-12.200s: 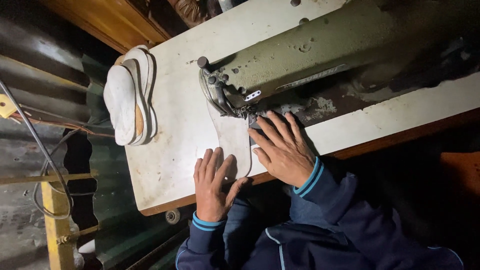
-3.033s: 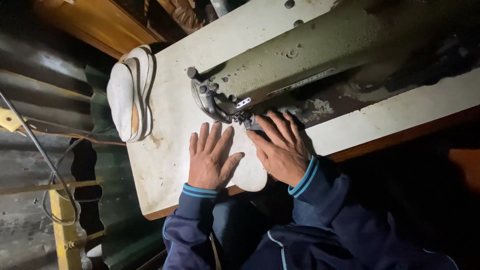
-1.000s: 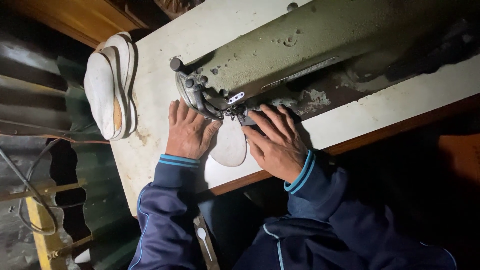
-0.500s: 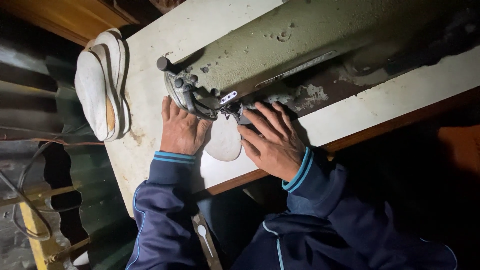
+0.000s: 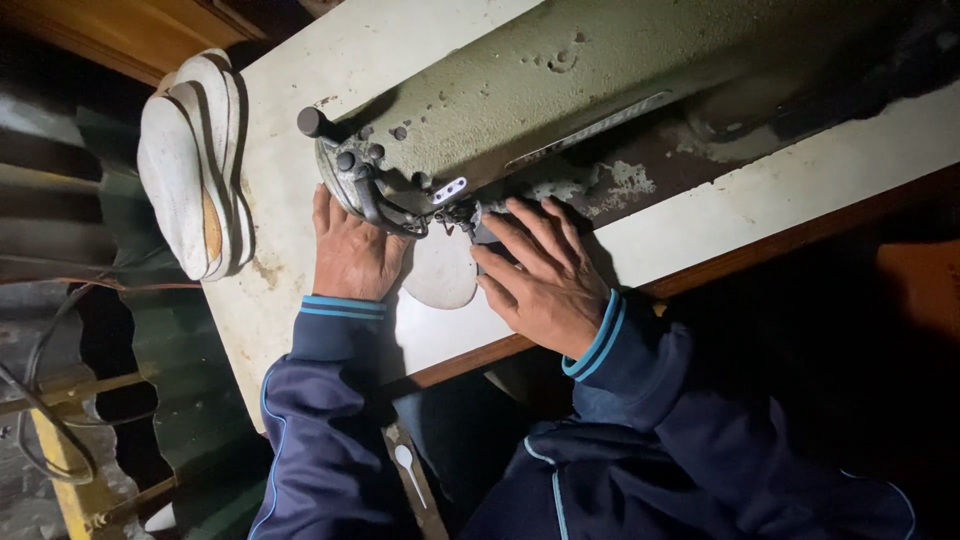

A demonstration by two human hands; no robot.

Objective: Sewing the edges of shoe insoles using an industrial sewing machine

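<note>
White leather-like, the rounded sole-shaped piece [image 5: 442,272] lies on the pale surface [image 5: 690,215] under the needle end of the green sewing machine [image 5: 520,100], and since 3 seconds ago much more of it has slid beneath the head, so stitching seems well along. The left hand [image 5: 348,250] has moved up against the machine head, fingers flat, its grip closed on nothing. The right hand [image 5: 540,280] presses spread fingers on the piece's edge by the needle; a stack of white soles [image 5: 190,175] sits well apart.

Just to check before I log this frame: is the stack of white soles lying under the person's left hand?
No, the stack of white soles lies apart at the table's far-left edge, while the left hand rests by the sewing machine.
</note>
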